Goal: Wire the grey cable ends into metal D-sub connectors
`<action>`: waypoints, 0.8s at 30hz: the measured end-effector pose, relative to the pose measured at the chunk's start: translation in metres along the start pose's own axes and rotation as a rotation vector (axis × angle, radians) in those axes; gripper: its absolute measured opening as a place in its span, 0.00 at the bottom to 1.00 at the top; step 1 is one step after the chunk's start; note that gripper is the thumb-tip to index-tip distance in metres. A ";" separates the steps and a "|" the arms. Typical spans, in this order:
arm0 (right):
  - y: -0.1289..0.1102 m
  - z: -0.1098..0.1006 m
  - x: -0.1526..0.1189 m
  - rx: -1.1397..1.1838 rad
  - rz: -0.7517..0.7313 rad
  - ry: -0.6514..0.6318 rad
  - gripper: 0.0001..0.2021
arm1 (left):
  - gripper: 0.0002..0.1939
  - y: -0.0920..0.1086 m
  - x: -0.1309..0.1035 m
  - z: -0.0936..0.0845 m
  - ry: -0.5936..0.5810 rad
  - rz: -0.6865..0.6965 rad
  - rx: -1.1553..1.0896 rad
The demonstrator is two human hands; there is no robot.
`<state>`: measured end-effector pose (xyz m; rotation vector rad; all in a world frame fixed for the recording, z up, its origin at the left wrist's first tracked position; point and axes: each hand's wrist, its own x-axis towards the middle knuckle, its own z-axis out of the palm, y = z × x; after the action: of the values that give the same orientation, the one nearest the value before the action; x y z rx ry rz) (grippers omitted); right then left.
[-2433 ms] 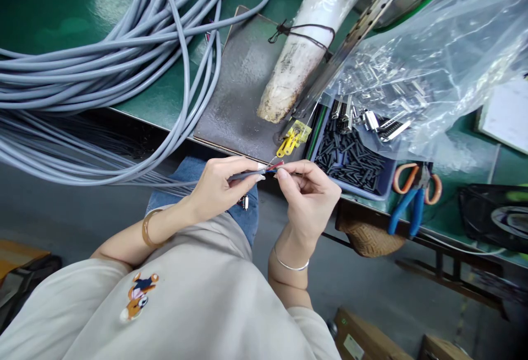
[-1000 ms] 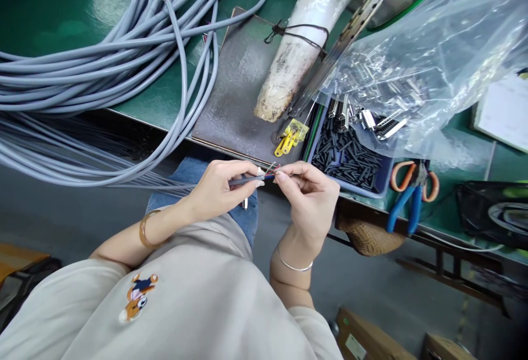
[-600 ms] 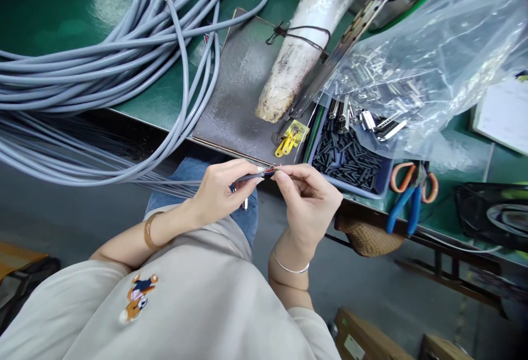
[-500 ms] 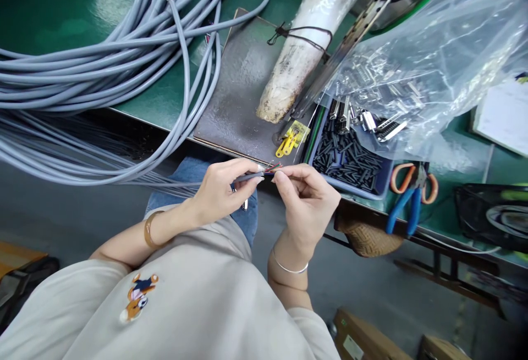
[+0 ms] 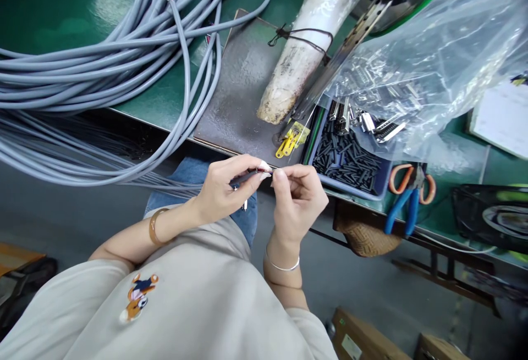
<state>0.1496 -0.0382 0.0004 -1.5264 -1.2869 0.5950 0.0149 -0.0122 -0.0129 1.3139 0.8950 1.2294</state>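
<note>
left hand: pinching grey cable, frame centre | right hand: pinched closed, contents unclear | cable coils: upper left

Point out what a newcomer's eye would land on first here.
Probably the sweep of grey cables across the green tabletop on the left. Next, at the centre, the left hand pinches a single cable near its end, with the right hand close beside it. On the right, a blue tray of short black tubes sits near blue-handled pliers.
</note>
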 end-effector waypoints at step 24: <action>-0.004 -0.024 0.017 -0.145 -0.244 0.234 0.14 | 0.16 0.014 0.005 -0.010 -0.087 -0.390 -0.396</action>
<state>0.1734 -0.0319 0.0165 -1.4777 -1.3293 0.1641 0.0043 -0.0071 0.0007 0.8239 0.7534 0.9714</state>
